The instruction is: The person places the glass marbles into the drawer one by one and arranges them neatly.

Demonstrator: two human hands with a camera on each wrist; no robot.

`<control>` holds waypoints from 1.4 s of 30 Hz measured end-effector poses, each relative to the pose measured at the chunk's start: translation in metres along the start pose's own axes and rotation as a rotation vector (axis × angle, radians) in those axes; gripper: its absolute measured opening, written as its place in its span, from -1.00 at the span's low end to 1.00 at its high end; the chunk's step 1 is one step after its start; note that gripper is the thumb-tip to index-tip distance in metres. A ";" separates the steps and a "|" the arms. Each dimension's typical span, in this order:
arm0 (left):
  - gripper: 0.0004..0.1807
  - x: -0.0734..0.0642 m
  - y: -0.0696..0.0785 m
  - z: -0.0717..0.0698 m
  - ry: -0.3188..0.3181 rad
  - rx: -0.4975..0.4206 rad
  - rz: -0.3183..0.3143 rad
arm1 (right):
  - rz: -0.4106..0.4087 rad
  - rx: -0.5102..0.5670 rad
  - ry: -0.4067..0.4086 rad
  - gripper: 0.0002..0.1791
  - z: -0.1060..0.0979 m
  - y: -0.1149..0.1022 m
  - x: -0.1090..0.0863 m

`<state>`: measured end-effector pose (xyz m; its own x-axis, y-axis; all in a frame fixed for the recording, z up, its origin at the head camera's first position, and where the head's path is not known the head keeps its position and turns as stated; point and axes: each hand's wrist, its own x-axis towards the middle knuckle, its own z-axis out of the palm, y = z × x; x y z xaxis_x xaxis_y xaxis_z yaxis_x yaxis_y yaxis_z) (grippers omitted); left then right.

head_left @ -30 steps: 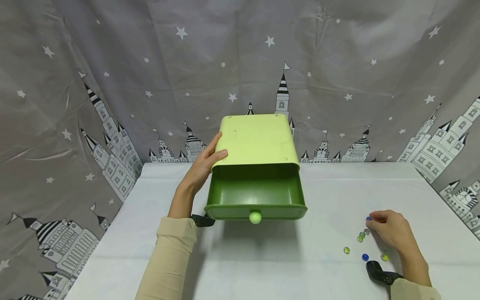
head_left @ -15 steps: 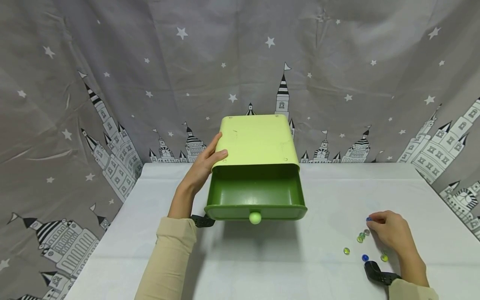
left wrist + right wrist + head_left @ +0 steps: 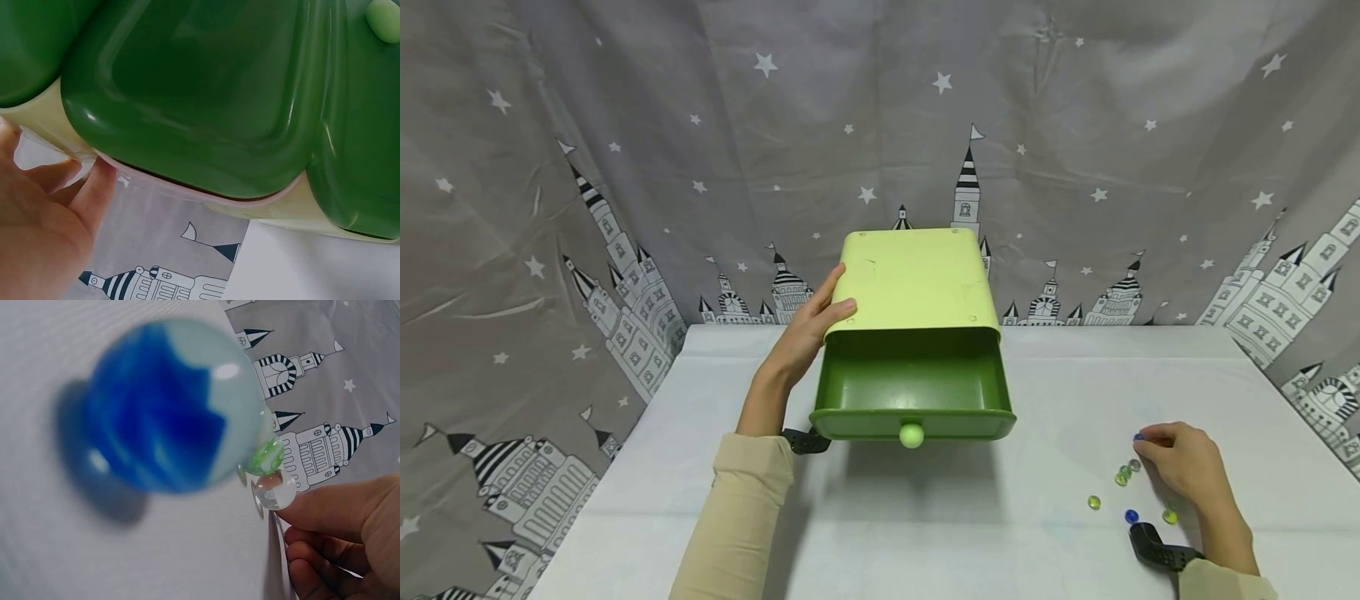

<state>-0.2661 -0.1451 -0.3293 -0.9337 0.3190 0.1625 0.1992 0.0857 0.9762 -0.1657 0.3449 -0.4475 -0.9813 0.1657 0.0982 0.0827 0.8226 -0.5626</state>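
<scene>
A yellow-green box (image 3: 917,279) stands with its dark green drawer (image 3: 913,383) pulled out toward me; the drawer has a round light-green knob (image 3: 912,435) and nothing shows inside. My left hand (image 3: 797,342) rests against the box's left side, thumb on the top edge. In the left wrist view, fingers (image 3: 97,194) touch the pale casing beside green drawer fronts (image 3: 200,94). At the right, my right hand (image 3: 1183,458) pinches a blue marble (image 3: 1138,437) at its thumb and fingertips, low over the white table. The right wrist view hides this marble behind the hand.
Loose marbles lie near the right hand: a clear one (image 3: 1134,465), green ones (image 3: 1122,479), a yellow-green one (image 3: 1093,502), a blue one (image 3: 1131,517) and another yellow-green one (image 3: 1170,517). A grey castle-print curtain (image 3: 880,125) hangs behind the white table (image 3: 1052,400).
The right hand stays almost in place with the blue marble at its fingertips, its wrist shifting slightly left. The left hand, box and drawer keep their positions.
</scene>
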 end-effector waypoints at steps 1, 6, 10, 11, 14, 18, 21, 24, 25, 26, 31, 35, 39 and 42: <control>-0.22 0.000 0.000 0.000 0.001 -0.001 0.000 | -0.007 -0.003 0.006 -0.70 0.001 0.002 0.000; -0.21 0.000 0.000 0.001 0.004 0.001 -0.006 | -0.010 -0.008 0.001 -0.70 0.002 0.003 0.001; -0.21 0.000 0.001 0.001 0.004 0.006 -0.008 | -0.001 -0.004 -0.006 -0.69 0.000 0.002 0.000; -0.21 0.000 0.001 0.001 0.004 0.005 -0.006 | -0.001 -0.003 -0.007 -0.69 0.000 0.002 0.000; -0.22 0.000 0.001 0.001 0.005 0.009 -0.004 | 0.000 -0.001 -0.007 -0.69 0.001 0.002 0.001; -0.22 -0.001 0.001 0.000 0.005 0.010 -0.002 | 0.016 0.005 -0.009 -0.67 0.002 0.002 0.001; -0.22 -0.001 0.001 0.000 0.008 0.012 -0.003 | 0.038 0.032 -0.002 -0.64 0.003 0.000 0.002; -0.22 -0.001 0.001 0.000 0.009 0.016 -0.004 | 0.058 0.071 0.015 -0.59 0.004 -0.003 0.001; -0.22 0.000 0.000 0.000 0.008 0.018 -0.004 | 0.061 0.083 0.027 -0.59 0.005 -0.005 0.001; -0.23 0.000 0.001 0.000 0.008 0.019 -0.005 | 0.060 0.097 0.037 -0.58 0.005 -0.006 0.000; -0.23 0.001 0.002 0.001 0.004 0.016 -0.004 | 0.026 0.148 0.101 -0.59 0.002 -0.018 -0.002; -0.22 0.001 0.002 0.002 0.006 0.007 0.004 | 0.002 0.203 0.119 -0.61 0.002 -0.032 -0.003; -0.21 0.000 0.001 0.002 0.012 0.001 0.004 | -0.019 0.244 0.111 -0.63 0.005 -0.046 -0.004; -0.21 0.000 0.000 0.002 0.015 -0.001 0.004 | -0.058 0.258 0.137 -0.67 0.006 -0.056 -0.005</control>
<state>-0.2660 -0.1436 -0.3296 -0.9373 0.3052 0.1685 0.2027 0.0839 0.9756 -0.1664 0.2946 -0.4215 -0.9489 0.2093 0.2361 -0.0365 0.6706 -0.7410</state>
